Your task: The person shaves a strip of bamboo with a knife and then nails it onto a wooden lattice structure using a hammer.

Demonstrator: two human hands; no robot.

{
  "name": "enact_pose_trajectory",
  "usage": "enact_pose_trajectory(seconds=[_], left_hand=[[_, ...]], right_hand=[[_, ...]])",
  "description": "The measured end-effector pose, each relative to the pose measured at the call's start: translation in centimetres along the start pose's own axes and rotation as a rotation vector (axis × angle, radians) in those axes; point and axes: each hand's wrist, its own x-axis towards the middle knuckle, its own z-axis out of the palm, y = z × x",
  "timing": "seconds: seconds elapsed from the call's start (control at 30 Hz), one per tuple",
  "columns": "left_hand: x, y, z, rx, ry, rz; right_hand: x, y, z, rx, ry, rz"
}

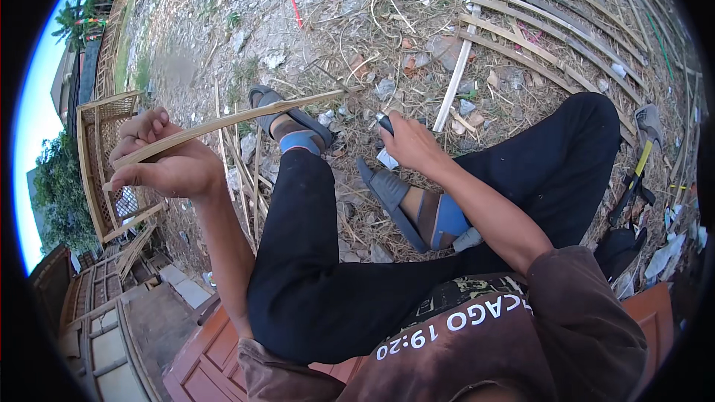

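Note:
My left hand (175,160) is raised at the left, palm up, with curled fingers and the thumb around one end of a pale bamboo strip (253,113). The strip slants away to the right, and its far end passes above my sandalled foot. My right hand (412,143) is closed around a black-handled tool (385,123) near the strip's far end. The tool's working end is hard to tell from the littered ground.
Several long slats (551,15) lie in rows at the far right. A hammer (639,152) with a yellow and black handle lies right of my knee. A lattice-panelled wooden frame (89,164) stands at the left. Reddish panelled wood (205,357) is beneath me. Stones and shavings cover the ground.

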Motion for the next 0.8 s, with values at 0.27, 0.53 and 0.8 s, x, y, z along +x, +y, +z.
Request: enact_pose_trajectory(seconds=[0.27, 0.53, 0.8], left_hand=[[0.4, 0.2, -0.2, -0.013, 0.007, -0.047], [0.5, 0.3, -0.1, -0.003, 0.03, -0.074], [0.4, 0.5, 0.3, 0.062, 0.049, -0.103]], right_hand=[[0.0, -0.2, -0.5, -0.07, -0.036, 0.083], [0.9, -0.3, -1.4, -0.08, 0.008, 0.039], [-0.4, -0.4, -1.5, -0.024, -0.019, 0.084]])
